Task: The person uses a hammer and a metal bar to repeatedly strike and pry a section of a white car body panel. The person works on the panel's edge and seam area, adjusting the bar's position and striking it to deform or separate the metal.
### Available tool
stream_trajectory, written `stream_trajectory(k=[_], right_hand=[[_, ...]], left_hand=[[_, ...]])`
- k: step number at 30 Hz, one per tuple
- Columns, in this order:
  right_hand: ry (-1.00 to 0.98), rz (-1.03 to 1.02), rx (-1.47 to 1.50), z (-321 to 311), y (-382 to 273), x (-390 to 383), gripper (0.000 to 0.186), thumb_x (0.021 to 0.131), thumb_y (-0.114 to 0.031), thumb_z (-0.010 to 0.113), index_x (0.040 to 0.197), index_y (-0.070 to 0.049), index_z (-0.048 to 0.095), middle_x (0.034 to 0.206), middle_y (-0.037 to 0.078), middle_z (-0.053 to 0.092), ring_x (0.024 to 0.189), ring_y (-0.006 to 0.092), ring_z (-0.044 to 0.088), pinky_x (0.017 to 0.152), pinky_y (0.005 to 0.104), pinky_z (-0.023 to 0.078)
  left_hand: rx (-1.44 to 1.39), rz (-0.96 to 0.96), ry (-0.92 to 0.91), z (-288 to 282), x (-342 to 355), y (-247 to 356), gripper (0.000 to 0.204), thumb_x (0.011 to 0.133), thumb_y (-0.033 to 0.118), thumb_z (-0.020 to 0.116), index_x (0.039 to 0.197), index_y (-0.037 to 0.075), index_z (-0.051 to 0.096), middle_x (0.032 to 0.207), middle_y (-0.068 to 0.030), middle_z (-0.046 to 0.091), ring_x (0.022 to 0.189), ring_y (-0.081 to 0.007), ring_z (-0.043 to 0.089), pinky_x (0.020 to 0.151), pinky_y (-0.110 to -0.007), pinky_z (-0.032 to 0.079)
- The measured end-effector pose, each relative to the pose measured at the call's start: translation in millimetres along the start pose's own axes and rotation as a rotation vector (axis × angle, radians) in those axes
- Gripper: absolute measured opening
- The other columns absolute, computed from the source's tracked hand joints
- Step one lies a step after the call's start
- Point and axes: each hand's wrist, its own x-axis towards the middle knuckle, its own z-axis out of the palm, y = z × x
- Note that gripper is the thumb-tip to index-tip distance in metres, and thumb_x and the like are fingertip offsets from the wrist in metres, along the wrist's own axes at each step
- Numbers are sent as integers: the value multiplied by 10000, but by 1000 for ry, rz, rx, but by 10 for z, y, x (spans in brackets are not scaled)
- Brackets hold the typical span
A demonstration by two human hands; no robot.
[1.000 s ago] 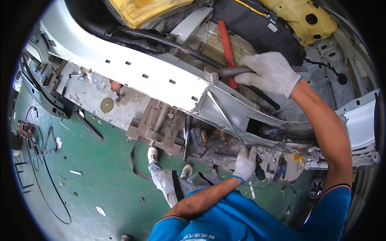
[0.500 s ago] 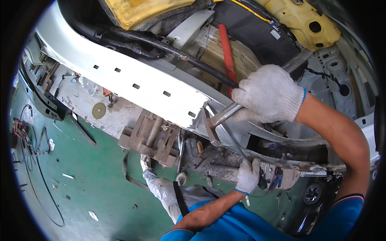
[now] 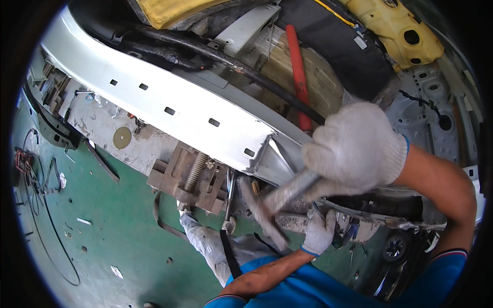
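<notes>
My right hand point(image 3: 357, 149), in a white knit glove, grips the metal handle of a hammer point(image 3: 295, 191); hand and hammer head are blurred by motion. The head hangs in front of the white car body panel point(image 3: 190, 115), clear of it. Lower down, my gloved left hand point(image 3: 319, 235) is closed around a long screwdriver point(image 3: 315, 206). Its dark green handle shows beside the palm, and its shaft runs up behind the hammer toward the panel's cut, bent end. The hammer hides part of that shaft.
A rusty clamp point(image 3: 191, 177) with a thick screw holds the panel's lower edge. Behind lie a black bar point(image 3: 246, 74) and a red tube point(image 3: 298, 77). A cutting disc point(image 3: 122, 137) rests on the bench ledge. Cables point(image 3: 46, 205) lie on the green floor.
The hammer has swung away from the panel joint, down toward me, with my right hand shifting right and lower. My left hand stays nearly in place on the screwdriver.
</notes>
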Motion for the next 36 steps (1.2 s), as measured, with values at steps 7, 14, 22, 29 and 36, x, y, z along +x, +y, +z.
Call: stream_trajectory(k=[7, 14, 22, 29, 36], right_hand=[[7, 101, -50, 95, 92, -28, 579, 886, -659, 741, 722, -105, 697, 653, 123, 705, 613, 322, 752, 544, 449, 594], [-60, 265, -126, 80, 10, -30, 588, 875, -683, 731, 747, -109, 712, 697, 127, 729, 618, 315, 751, 526, 440, 580], [62, 141, -106, 141, 37, -58, 648, 862, -744, 712, 715, -113, 702, 631, 131, 700, 594, 325, 751, 525, 449, 590], [59, 181, -163, 241, 61, -110, 590, 823, -692, 768, 718, -122, 657, 647, 105, 666, 592, 317, 710, 516, 439, 533], [32, 87, 4, 252, -14, -193, 611, 889, -706, 704, 754, -111, 684, 659, 118, 695, 622, 313, 747, 537, 457, 570]], left_hand=[[20, 10, 4, -5, 12, -5, 208, 1073, 223, 646, 1086, 16, 660, 859, -261, 685, 762, -477, 683, 681, -541, 536], [-8, -16, -34, -36, 13, 61, 227, 1086, 229, 622, 1044, 10, 662, 839, -246, 672, 794, -468, 688, 690, -527, 533], [44, 39, -34, -14, 66, -58, 242, 1088, 231, 622, 1047, -6, 646, 859, -252, 685, 783, -467, 689, 685, -535, 528], [9, -30, -70, -10, 28, -114, 215, 1086, 205, 633, 1066, -9, 619, 842, -233, 685, 753, -448, 690, 670, -513, 531], [-43, -128, -84, -7, 24, -129, 210, 1100, 210, 617, 1097, 0, 630, 795, -171, 679, 709, -348, 699, 677, -457, 549]])
